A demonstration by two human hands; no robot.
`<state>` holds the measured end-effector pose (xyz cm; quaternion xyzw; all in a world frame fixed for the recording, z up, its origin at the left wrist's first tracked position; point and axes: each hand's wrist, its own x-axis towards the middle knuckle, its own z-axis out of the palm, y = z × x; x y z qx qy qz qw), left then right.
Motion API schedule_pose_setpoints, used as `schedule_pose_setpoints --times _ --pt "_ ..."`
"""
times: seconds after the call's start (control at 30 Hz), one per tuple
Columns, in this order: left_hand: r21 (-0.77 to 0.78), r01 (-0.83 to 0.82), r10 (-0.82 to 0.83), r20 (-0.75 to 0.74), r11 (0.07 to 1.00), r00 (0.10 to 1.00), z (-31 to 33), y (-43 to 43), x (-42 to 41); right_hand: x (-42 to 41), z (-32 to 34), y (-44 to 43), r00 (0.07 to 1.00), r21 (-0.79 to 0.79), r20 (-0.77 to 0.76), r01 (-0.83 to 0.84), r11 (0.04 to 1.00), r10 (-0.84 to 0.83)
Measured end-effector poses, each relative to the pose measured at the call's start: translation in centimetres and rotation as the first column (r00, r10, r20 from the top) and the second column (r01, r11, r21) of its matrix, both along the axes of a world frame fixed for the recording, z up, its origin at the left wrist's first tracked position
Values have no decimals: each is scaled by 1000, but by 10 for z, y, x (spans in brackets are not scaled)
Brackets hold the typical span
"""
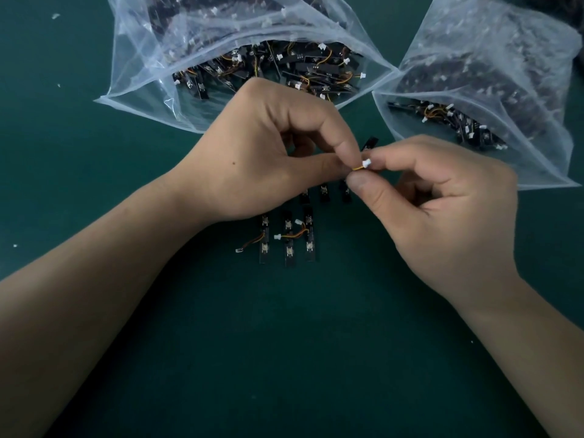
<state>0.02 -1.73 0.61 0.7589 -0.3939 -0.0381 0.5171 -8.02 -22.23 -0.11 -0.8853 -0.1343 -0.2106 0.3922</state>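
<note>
- White plastic connector (366,163) on its orange wire (356,168) was held just above the green desk (284,358), probably raised so it could be checked or straightened.
- The left hand (268,147) arched in, its fingers (344,139) pinching the wire. The right hand (442,200) pinched the connector, thumb underneath.
- Black switch boards (289,245) lay in rows beneath, apparently sorted from the open bags (221,33).

Left hand (268,150) and right hand (442,197) meet above the green tabletop (284,358), both pinching a short orange wire (357,167) ending in a white connector (366,163). Beneath them lie black circuit strips (289,245). Behind, two clear bags (151,99) (537,147) hold many more.
</note>
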Motion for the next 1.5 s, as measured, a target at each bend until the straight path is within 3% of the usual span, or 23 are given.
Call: schedule_pose_setpoints --times 0.37,0.5,0.6,0.77,1.3,1.5 --pt "-51 73 -73 -1 996 997 0 0 2 0 0 2 1000 -3 -22 -1 1000 1" --pt "-126 -93 100 48 988 994 -2 1 5 -1 1 0 990 37 -79 -116 993 118" --pt "-153 -233 249 98 961 964 -4 5 12 -2 0 -1 962 -76 -160 -236 969 221" --pt "-145 -287 301 87 947 949 -8 5 15 -2 -2 -2 949 -160 -219 -264 951 227" --pt "-162 -383 396 60 910 916 -7 4 16 0 0 3 931 -110 -320 -219 970 174" --pt "-166 -386 400 62 907 914 -6 4 16 -2 2 -2 939 21 -260 -226 974 224"
